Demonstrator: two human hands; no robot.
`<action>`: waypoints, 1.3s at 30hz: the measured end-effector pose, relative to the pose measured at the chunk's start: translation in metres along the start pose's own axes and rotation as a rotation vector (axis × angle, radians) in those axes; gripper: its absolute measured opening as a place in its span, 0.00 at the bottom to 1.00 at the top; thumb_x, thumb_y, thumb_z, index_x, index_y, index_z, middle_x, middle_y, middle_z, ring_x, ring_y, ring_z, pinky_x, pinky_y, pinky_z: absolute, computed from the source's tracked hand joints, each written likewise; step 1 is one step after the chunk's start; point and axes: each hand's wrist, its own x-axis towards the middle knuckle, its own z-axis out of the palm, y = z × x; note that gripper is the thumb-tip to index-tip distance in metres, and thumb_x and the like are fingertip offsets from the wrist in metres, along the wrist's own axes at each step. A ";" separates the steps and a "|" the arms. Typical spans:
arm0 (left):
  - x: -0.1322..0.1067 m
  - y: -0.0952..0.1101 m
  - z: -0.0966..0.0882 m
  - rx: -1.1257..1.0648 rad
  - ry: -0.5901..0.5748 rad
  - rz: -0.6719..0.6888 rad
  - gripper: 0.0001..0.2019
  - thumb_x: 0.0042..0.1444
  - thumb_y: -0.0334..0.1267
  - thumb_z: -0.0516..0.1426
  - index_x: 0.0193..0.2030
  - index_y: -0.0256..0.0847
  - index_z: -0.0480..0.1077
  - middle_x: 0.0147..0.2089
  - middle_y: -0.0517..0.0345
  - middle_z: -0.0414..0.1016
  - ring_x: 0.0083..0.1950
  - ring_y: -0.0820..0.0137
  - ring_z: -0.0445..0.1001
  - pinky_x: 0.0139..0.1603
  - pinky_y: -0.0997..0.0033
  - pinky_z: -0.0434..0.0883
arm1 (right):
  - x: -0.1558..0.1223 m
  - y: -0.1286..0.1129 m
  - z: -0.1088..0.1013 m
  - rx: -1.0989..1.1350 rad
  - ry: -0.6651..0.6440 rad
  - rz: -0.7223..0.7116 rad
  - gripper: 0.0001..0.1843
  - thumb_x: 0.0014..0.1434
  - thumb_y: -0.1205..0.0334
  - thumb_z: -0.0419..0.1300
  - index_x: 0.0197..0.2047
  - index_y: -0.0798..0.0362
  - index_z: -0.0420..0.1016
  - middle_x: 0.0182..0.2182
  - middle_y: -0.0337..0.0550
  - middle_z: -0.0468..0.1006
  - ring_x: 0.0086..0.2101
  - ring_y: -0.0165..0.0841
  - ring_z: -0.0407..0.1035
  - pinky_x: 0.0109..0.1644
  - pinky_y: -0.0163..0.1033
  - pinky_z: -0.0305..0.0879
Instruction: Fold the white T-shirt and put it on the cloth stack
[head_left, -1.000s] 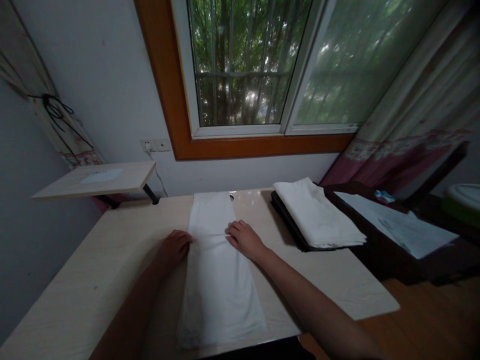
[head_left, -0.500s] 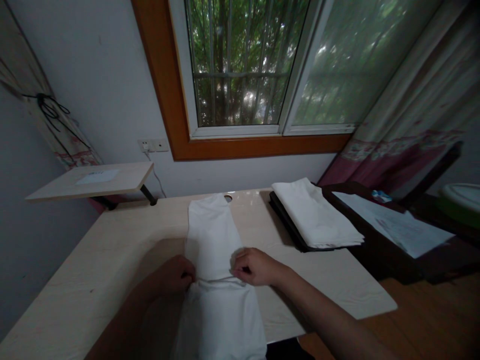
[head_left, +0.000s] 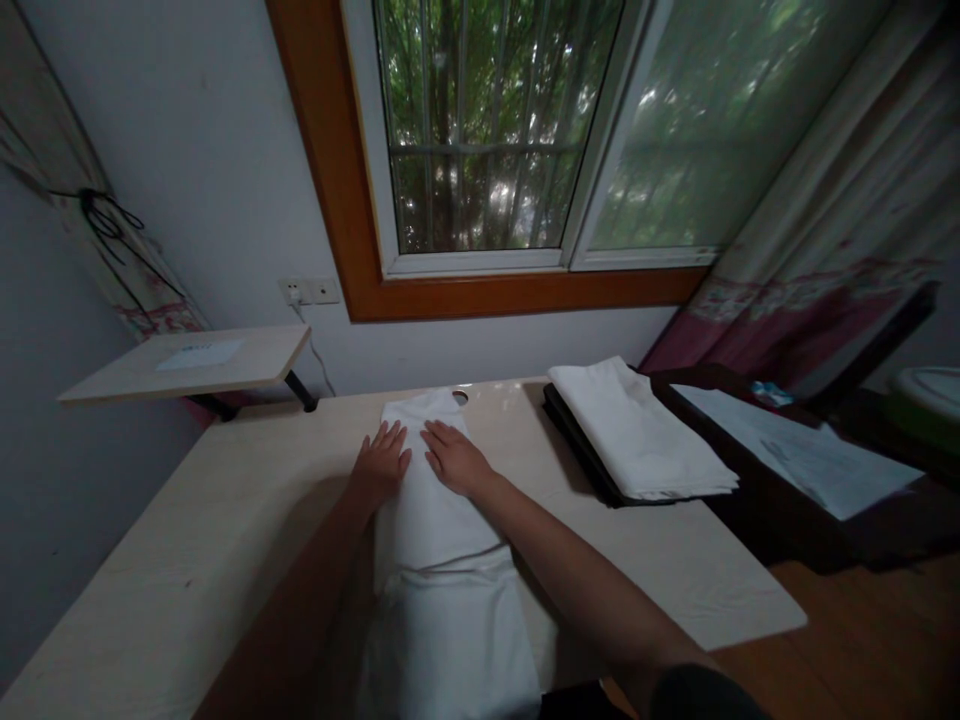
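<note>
Both hands have moved up the cloth (head_left: 439, 520) since 0.5 s ago. I see my left hand (head_left: 381, 463) and right hand (head_left: 452, 458) lying open and flat on its far end, gripping nothing. It lies folded over on the table (head_left: 225, 530), so I think I am pressing it smooth.

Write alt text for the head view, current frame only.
Two bare hands, left hand and right hand, lie flat side by side on the far end of a long white folded cloth spread along a pale wooden table. To the right, a stack of white folded cloths sits on a dark tray below a wood-framed window.
</note>
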 end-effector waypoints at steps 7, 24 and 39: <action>0.001 -0.008 0.008 0.030 -0.048 -0.031 0.28 0.69 0.46 0.42 0.73 0.42 0.55 0.77 0.53 0.49 0.77 0.56 0.49 0.73 0.39 0.50 | 0.011 0.023 0.004 -0.106 -0.126 0.127 0.34 0.72 0.43 0.42 0.72 0.54 0.56 0.72 0.52 0.50 0.71 0.44 0.44 0.72 0.57 0.43; 0.036 0.053 0.002 -0.008 0.044 0.103 0.28 0.70 0.49 0.41 0.68 0.39 0.64 0.73 0.46 0.58 0.76 0.55 0.51 0.74 0.42 0.47 | -0.025 0.067 -0.017 -0.171 -0.110 0.314 0.34 0.73 0.45 0.40 0.73 0.55 0.55 0.73 0.48 0.50 0.71 0.44 0.42 0.73 0.56 0.37; 0.068 -0.032 0.025 0.015 -0.119 -0.100 0.30 0.70 0.52 0.39 0.74 0.45 0.53 0.77 0.50 0.47 0.78 0.58 0.46 0.73 0.39 0.45 | -0.023 0.071 -0.019 -0.155 -0.156 0.333 0.35 0.72 0.44 0.41 0.74 0.54 0.54 0.73 0.48 0.48 0.72 0.44 0.40 0.73 0.56 0.37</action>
